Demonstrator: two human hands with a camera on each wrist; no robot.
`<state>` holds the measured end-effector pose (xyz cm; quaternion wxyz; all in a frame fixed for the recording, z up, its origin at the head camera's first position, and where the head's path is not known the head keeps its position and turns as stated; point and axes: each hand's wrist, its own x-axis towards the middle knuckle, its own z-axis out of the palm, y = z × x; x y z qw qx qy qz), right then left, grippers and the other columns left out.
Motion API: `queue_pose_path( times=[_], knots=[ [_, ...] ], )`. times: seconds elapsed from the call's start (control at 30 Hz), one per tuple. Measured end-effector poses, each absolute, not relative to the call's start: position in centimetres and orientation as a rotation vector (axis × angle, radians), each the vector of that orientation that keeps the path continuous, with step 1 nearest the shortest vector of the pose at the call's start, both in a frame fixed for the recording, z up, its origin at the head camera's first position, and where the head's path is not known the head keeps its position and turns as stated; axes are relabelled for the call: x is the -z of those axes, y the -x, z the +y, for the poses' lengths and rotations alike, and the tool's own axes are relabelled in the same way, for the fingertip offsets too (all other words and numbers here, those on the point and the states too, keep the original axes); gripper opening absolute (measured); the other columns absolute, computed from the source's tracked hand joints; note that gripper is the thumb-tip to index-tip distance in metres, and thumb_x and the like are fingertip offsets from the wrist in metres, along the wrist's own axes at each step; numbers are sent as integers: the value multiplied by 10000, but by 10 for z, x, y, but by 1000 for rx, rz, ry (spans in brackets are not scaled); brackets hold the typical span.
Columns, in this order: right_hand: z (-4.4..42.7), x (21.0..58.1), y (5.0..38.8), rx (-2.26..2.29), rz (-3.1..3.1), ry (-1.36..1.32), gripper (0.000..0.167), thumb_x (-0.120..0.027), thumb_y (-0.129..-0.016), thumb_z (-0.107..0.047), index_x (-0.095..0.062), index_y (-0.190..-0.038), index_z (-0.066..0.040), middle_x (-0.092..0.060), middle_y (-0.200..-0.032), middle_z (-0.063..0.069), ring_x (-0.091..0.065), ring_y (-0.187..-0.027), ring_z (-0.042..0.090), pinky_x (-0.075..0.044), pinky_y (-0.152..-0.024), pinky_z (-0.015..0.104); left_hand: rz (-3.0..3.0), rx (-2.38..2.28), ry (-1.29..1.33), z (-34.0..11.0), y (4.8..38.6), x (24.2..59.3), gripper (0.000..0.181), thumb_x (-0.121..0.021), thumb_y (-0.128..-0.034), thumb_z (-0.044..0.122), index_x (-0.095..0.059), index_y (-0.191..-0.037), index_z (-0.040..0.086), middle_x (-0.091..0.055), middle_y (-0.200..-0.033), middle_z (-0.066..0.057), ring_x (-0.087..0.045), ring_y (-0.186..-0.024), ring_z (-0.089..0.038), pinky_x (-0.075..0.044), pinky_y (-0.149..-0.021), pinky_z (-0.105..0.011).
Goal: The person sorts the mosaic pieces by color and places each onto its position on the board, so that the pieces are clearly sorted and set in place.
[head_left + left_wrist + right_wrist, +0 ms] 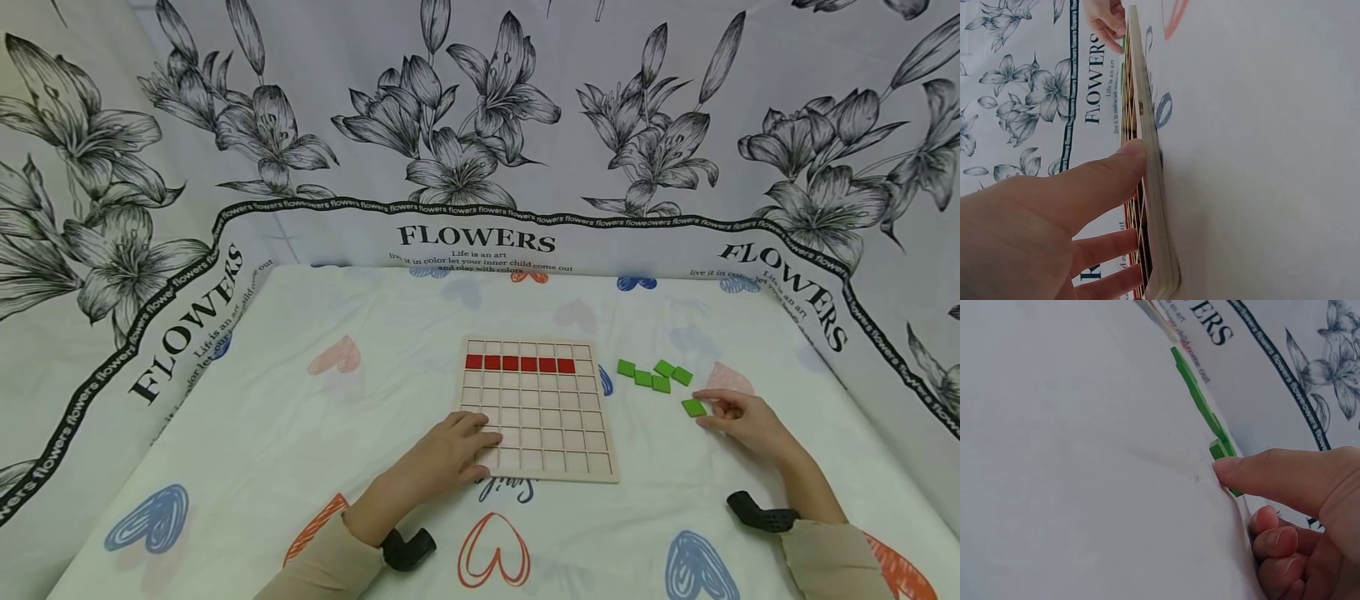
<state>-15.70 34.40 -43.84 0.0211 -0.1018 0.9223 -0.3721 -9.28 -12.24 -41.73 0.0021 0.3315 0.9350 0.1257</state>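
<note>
A square wooden grid board (530,437) lies on the cloth, with a line of several red tiles (510,363) in its second row from the back. My left hand (450,450) rests on the board's near left corner, fingers over the grid. In the left wrist view the thumb (1125,165) touches the board's near edge. Right of the board, my right hand (742,421) pinches a green tile (693,407) between thumb and index finger. The right wrist view shows the thumb (1241,472) against green; the index finger is hidden there. Several more green tiles (643,378) lie just beyond.
A white cloth (360,433) printed with coloured hearts covers the table. Curtain-like fabric (480,237) with flower drawings and lettering stands around the back and sides. Black wrist devices (408,550) sit at both sleeve cuffs.
</note>
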Motion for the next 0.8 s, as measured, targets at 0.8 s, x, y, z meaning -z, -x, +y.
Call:
queue_pose_path(
  times=[0.8],
  knots=[
    [341, 434, 158, 1077, 2911, 206, 337, -734, -845, -175, -679, -1092, 48, -466, -713, -95, -389, -624, -10, -341, -539, 196, 2927, -382, -1049, -122, 93, 416, 431, -654, -897, 324, -608, -1286, 144, -551, -1347, -120, -506, -1265, -283, -470, -1029, -436]
  ],
)
